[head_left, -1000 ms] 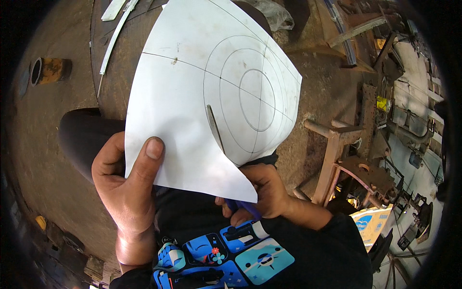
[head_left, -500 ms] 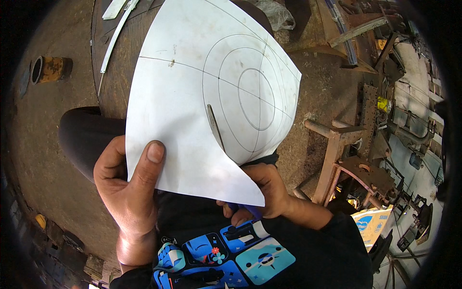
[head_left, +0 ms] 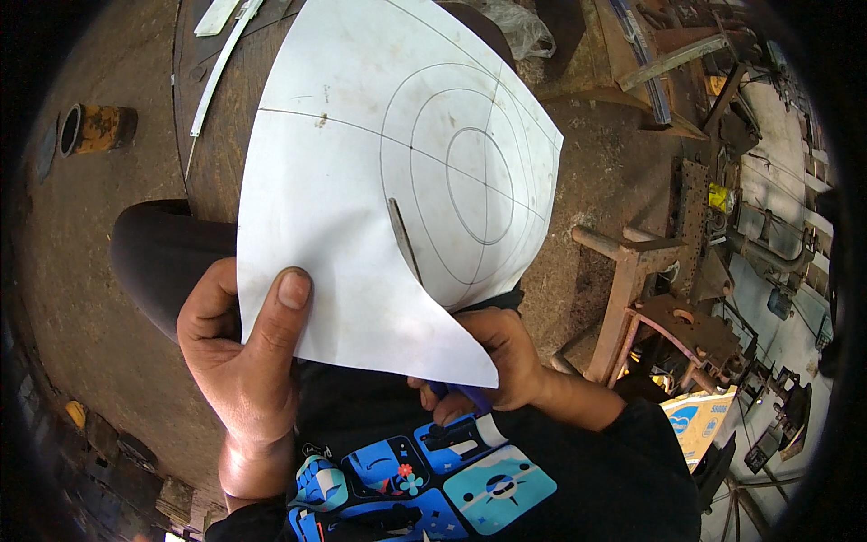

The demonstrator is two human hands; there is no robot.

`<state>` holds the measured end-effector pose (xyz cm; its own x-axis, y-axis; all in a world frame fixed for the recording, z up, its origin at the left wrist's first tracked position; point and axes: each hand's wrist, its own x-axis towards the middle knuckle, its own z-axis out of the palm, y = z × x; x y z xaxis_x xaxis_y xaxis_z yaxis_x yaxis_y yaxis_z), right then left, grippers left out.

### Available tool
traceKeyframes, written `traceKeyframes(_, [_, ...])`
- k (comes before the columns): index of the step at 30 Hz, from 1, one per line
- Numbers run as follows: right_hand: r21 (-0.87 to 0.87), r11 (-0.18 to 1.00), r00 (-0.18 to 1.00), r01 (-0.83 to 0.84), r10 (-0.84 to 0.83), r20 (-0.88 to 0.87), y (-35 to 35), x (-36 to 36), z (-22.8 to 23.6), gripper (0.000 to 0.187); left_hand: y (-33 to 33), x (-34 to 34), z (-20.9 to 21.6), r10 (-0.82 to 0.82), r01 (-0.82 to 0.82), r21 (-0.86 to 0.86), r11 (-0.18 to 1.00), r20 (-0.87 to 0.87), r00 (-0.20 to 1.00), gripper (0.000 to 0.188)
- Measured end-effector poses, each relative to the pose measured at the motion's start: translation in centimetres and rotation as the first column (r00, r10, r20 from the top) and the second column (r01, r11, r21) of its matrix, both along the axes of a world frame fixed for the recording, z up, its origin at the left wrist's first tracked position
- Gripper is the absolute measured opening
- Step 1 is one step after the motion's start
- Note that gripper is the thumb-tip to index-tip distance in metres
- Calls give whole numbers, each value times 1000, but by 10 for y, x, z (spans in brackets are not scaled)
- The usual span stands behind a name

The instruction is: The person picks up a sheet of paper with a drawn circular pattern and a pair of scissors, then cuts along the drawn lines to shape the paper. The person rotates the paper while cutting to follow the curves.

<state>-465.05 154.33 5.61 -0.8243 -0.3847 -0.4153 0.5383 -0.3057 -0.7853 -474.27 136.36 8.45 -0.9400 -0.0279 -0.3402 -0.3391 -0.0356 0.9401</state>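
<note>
sheet (head_left: 361, 181) | white paper, pencilled nested ovals and crossing lines | held up, curled, part cut | scissors (head_left: 406, 242) | blade through the slit, handles blue, below

Round rusty metal table (head_left: 212, 154): pale metal strips (head_left: 219, 68) lying on top

Daylight fills the scene, strong and even, with no hard glare. The white paper sheet (head_left: 361, 181) is the brightest area, nearly washed out at its top, yet its drawn circles stay crisp. Soft shadow lies under the sheet's lower edge and over the dark clothing. The fisheye bends straight edges toward the rim, where a black vignette closes in. The far right workshop clutter looks slightly soft and smeared.
</note>
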Motion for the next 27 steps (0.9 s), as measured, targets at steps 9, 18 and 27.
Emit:
traceKeyframes(9, [-45,999,1000,-5,5,-2,-1,-1,0,59,-4,2,0,-30,30,-14,999,30,999,14])
traceKeyframes(18, [73,997,998,-4,8,-65,-1,-1,-1,58,-1,4,1,-5,5,-4,1000,11,1000,13])
traceKeyframes(27, [133,991,999,-30,25,35,0,1,1,64,-2,3,1,-18,18,-25,1000,1,1000,14])
